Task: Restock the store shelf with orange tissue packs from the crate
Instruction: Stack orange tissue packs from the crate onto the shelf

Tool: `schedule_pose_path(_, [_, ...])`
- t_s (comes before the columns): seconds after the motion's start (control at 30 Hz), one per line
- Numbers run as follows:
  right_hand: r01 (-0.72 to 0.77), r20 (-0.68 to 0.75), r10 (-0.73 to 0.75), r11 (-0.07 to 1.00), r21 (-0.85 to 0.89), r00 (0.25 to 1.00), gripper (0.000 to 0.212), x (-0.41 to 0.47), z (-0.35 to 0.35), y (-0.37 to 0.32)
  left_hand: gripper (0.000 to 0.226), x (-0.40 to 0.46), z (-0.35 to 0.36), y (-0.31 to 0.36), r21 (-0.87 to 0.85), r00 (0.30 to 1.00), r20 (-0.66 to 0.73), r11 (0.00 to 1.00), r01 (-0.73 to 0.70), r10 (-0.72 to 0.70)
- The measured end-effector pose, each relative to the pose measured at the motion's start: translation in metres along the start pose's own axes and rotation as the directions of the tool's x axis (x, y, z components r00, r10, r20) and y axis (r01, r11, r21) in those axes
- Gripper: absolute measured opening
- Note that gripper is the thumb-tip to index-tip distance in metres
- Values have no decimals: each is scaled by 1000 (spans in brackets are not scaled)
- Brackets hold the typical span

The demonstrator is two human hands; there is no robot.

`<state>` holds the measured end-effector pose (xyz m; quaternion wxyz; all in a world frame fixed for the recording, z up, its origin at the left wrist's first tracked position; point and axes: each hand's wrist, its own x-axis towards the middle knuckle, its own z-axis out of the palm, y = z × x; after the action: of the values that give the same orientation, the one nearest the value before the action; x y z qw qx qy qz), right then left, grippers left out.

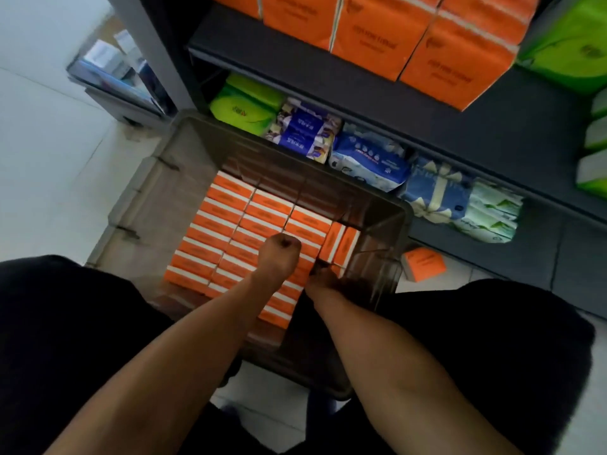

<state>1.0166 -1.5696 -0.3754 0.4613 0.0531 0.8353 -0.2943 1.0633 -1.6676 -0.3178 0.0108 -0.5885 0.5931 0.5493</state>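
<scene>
A dark see-through crate (406, 210) stands on the floor between my knees. Rows of orange tissue packs (226, 208) lie flat in it, and two stand on edge at its right side (341, 244). My left hand (279, 256) hovers over the middle packs with its fingers curled into a fist, and nothing shows in it. My right hand (323, 278) reaches down by the upright packs; its fingers are in shadow. More orange packs (377, 37) stand stacked on the dark shelf (492, 126) above.
One loose orange pack (423, 264) lies on the floor right of the crate. The bottom shelf holds green (243, 106), blue (305, 133) and pale green (492, 211) packs. Green packs (571, 44) stand right of the orange stack. White tiled floor lies to the left.
</scene>
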Motion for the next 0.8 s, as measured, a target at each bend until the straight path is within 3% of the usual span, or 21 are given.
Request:
schedule_pose_path(0.17, [-95,53,89,990,107,995,35,3,4,-6,16,7,-1,-8,17,999,24,1000,21,-22])
schedule_pose_path(0.5, [-214,152,218,976,-43,964,41,4,3,-7,23,-2,-10,-16,45,996,85,999,8,-12])
schedule_pose_path(0.67, [-157,44,159,986,-54,986,44,-13,-3,-10,22,-8,-12,-13,61,995,99,998,-10,4])
schedule_pose_path(0.8, [-80,-152,73,996,-43,986,50,-18,-14,-11,20,-15,-14,-9,85,994,98,995,-50,41])
